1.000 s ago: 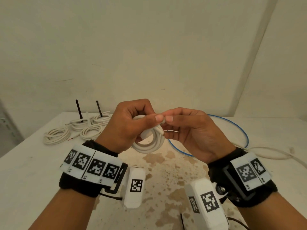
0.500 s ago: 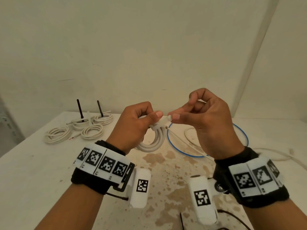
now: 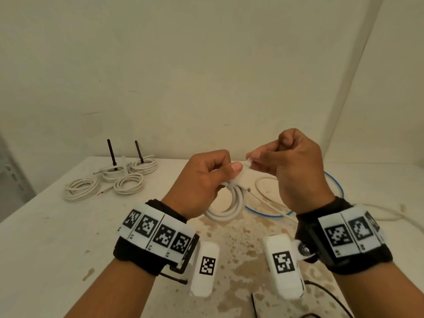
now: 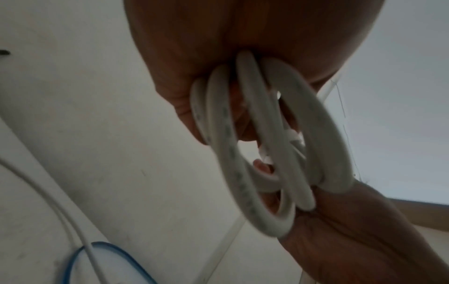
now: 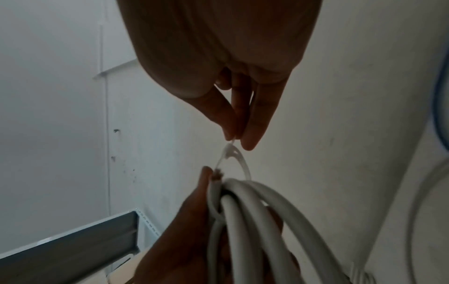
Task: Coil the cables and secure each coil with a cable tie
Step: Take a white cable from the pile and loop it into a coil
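My left hand (image 3: pixel 206 177) grips a coil of white cable (image 3: pixel 229 207) above the stained table (image 3: pixel 57 237); the loops (image 4: pixel 267 144) hang from its fist. A translucent white cable tie (image 5: pixel 234 155) is looped round the top of the coil (image 5: pixel 255 221). My right hand (image 3: pixel 284 166) pinches the tie's tail (image 3: pixel 249 162) between thumb and fingers (image 5: pixel 257 119), just right of the left thumb. The coil's bare wire end (image 3: pixel 249 190) sticks out to the right.
Several tied white coils (image 3: pixel 110 180) lie at the back left, two with black tie tails (image 3: pixel 111 154) standing up. A blue cable loop (image 3: pixel 332 187) and loose white cable (image 3: pixel 378 212) lie at the right. Walls close the back and right.
The right hand has let go of the coil side, risen and moved right, drawing the tie's tail away from the left thumb. The coil has turned to hang more edge-on.
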